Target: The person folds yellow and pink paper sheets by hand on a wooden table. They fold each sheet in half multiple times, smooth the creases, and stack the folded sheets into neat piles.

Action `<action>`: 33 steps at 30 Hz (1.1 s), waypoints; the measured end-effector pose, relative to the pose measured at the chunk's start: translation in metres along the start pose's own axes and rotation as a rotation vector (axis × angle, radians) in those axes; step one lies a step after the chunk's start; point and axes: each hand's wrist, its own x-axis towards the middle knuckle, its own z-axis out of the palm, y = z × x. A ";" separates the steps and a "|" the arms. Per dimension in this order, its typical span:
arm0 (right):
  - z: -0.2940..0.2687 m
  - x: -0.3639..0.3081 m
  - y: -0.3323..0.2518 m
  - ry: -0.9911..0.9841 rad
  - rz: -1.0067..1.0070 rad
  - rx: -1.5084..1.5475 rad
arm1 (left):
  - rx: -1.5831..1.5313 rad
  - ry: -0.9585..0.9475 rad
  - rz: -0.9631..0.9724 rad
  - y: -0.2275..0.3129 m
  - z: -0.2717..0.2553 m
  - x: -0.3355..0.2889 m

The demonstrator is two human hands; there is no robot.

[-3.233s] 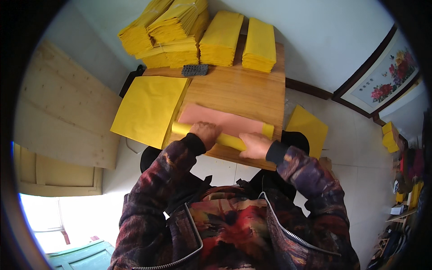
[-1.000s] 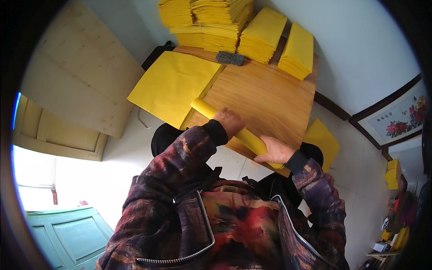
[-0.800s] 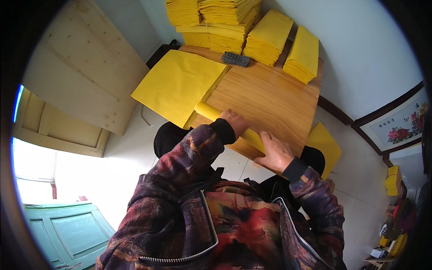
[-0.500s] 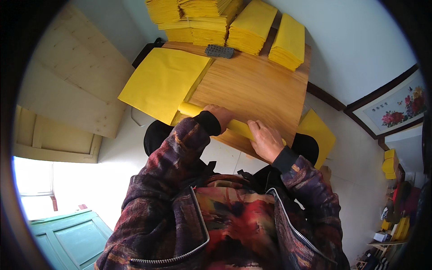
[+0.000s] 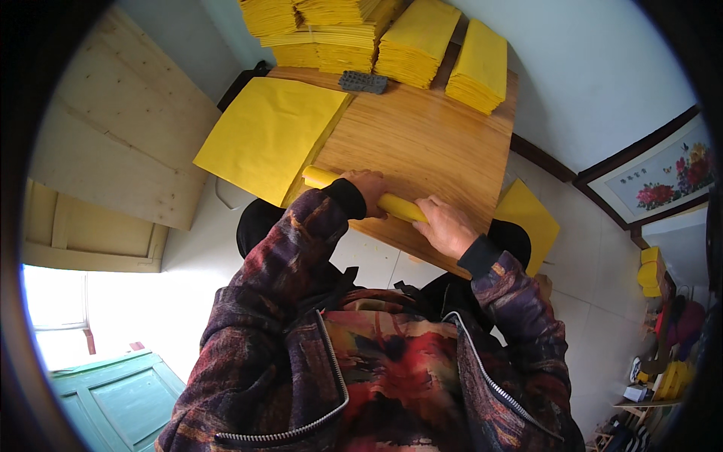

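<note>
A rolled-up sheet of yellow paper (image 5: 401, 208) lies slantwise along the near edge of the wooden table (image 5: 422, 135). My left hand (image 5: 367, 191) is closed over its left half, and the roll's left end sticks out past my wrist. On the right half, my right hand (image 5: 449, 226) grips the roll from above, hiding that end. Left of my hands lies a pile of flat yellow paper sheets (image 5: 271, 135), its right edge close to the roll's end.
Thick stacks of folded yellow paper (image 5: 418, 41) stand along the table's back edge. In front of them lies a dark grey textured block (image 5: 363, 82). More yellow paper (image 5: 527, 222) is beyond the table's right side. Wooden boards (image 5: 124, 113) lean at the left.
Less of the roll shows past my right hand, and it looks slimmer. My hands stay on it, the right one shifted slightly. The whole view has moved a little.
</note>
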 end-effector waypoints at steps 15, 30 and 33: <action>-0.006 0.014 0.013 -0.055 0.061 0.018 | -0.020 0.278 0.076 -0.001 0.017 -0.004; -0.004 0.005 -0.014 -0.023 0.063 -0.245 | -0.026 0.315 0.033 0.000 0.017 -0.002; 0.004 0.005 -0.013 0.068 0.055 -0.223 | 0.022 0.327 0.017 0.000 0.018 -0.004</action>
